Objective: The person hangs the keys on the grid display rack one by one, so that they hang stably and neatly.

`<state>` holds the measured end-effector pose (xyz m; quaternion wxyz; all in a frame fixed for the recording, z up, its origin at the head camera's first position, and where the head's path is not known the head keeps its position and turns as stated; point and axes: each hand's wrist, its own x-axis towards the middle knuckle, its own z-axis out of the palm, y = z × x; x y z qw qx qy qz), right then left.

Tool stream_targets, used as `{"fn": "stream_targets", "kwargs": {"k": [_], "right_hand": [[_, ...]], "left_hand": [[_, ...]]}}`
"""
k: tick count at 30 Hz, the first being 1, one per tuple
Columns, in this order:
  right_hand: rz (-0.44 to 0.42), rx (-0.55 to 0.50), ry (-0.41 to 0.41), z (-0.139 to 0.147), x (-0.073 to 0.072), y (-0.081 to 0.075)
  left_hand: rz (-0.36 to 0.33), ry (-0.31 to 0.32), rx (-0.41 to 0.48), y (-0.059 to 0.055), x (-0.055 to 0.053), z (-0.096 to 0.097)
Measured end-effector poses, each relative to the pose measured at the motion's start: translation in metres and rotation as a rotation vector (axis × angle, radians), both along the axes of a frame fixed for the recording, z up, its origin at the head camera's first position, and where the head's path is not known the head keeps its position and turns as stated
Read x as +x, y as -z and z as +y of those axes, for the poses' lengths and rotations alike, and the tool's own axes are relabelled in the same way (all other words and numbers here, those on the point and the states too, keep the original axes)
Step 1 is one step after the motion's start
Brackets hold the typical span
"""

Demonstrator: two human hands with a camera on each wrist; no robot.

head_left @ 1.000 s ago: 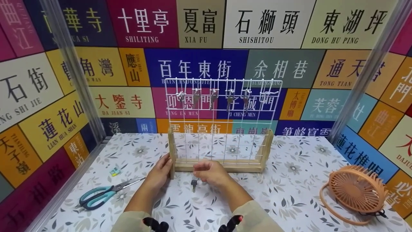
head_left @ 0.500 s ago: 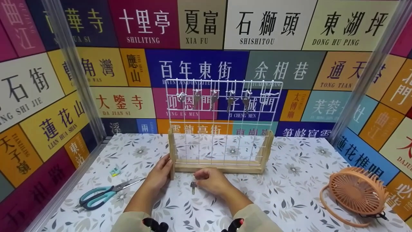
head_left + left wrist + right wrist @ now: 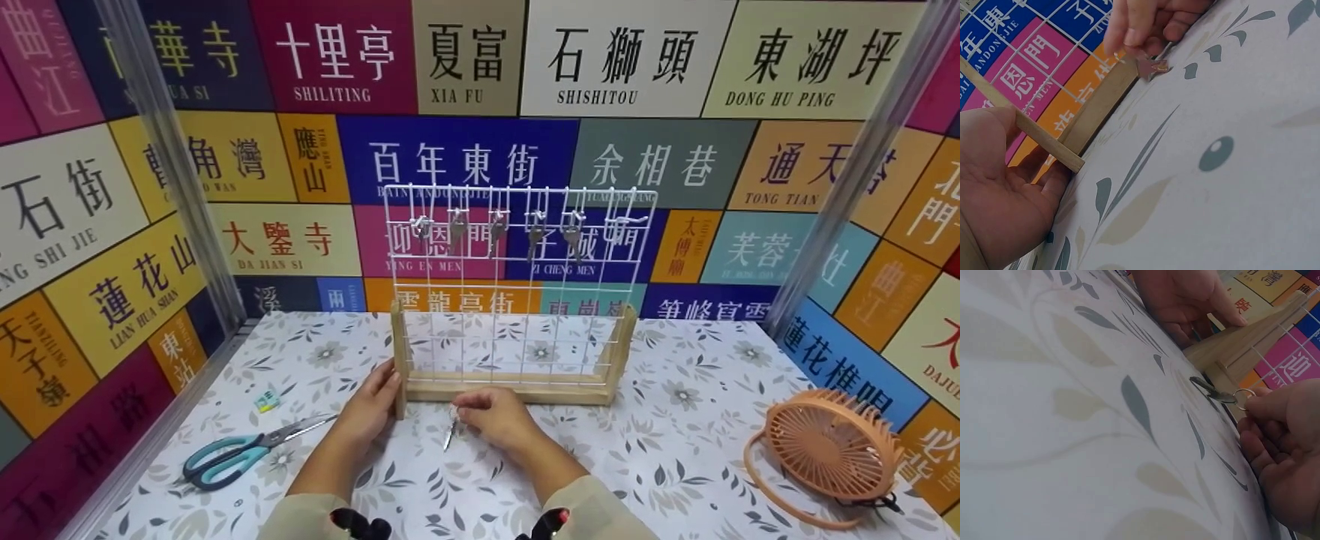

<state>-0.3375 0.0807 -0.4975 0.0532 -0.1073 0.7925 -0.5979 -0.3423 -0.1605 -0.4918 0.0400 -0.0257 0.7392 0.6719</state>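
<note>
My right hand (image 3: 495, 418) pinches a metal ring (image 3: 1244, 389) between thumb and fingertips, in front of the rack's base. From the ring a single key (image 3: 450, 435) hangs, its tip pointing down and left in the head view. The left hand (image 3: 373, 401) grips the left wooden post (image 3: 1044, 138) of a white wire grid rack (image 3: 517, 258) low down, thumb on one side and fingers on the other. Several keys (image 3: 535, 241) hang from hooks in a row near the top of the grid. The hook (image 3: 621, 222) at the far right carries no key.
Scissors with teal and dark handles (image 3: 217, 459) lie left of the left forearm. Behind them is a small green and yellow item (image 3: 267, 400). An orange fan (image 3: 832, 442) stands at the right of the flower-patterned tabletop (image 3: 697, 427). Sign-printed walls (image 3: 465, 150) enclose the back and sides.
The right hand has come slightly lower, its fingertips drawn closer together on the ring. The key has turned from face-on to nearly edge-on and tilts. The left hand stays on the post.
</note>
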Motion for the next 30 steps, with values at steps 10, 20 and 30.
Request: {"fn": "stream_targets", "kwargs": {"k": [10, 20, 30], "right_hand": [[0.071, -0.295, 0.035, -0.002, 0.013, -0.059], [0.179, -0.758, 0.072, 0.029, 0.048, -0.132], [0.280, -0.749, 0.214, 0.096, 0.066, -0.190]], "left_hand": [[-0.023, -0.002, 0.014, 0.000, 0.001, -0.002], [-0.008, -0.018, -0.055, 0.000, 0.002, 0.000], [-0.039, -0.015, -0.021, -0.002, 0.002, -0.001]]}}
